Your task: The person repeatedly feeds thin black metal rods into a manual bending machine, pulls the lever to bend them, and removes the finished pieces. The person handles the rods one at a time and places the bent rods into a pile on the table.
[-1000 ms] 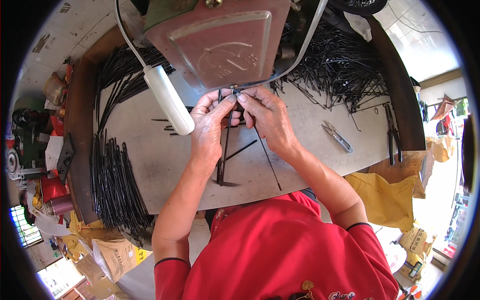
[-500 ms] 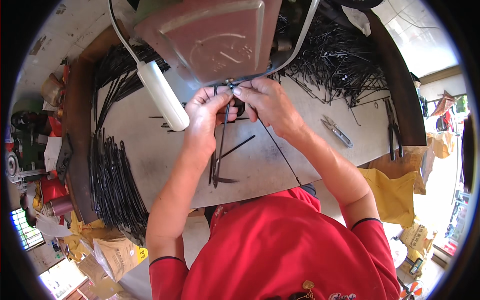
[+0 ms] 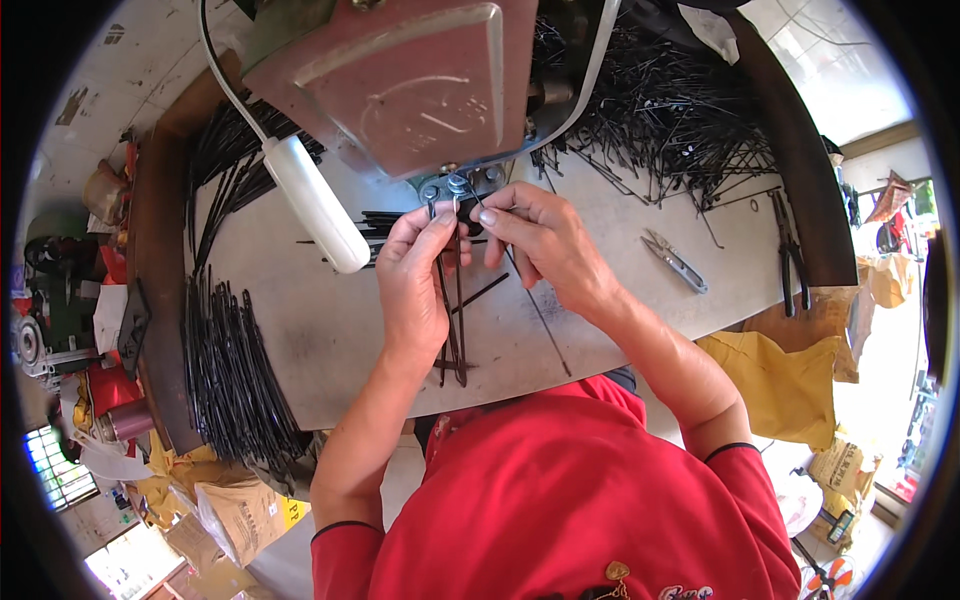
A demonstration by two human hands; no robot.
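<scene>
Feeding step: left hand (image 3: 415, 285) pinches thin black rods (image 3: 452, 320) just under the machine head (image 3: 400, 85); right hand (image 3: 545, 245) grips their tips. Next probably calls for careful alignment.

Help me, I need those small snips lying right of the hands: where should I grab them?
Take the snips by the wider handle end nearest the right hand, coming from above. They lie flat on the table, blades pointing toward the lower right, with bare space around.

This is a small workshop: a worn metal workbench (image 3: 330, 350) holds a bench machine (image 3: 400, 80), heaps of black wire rods (image 3: 235, 380), pliers (image 3: 790, 255) and snips (image 3: 675, 260), with cardboard boxes (image 3: 240, 515) crowding the floor.
</scene>
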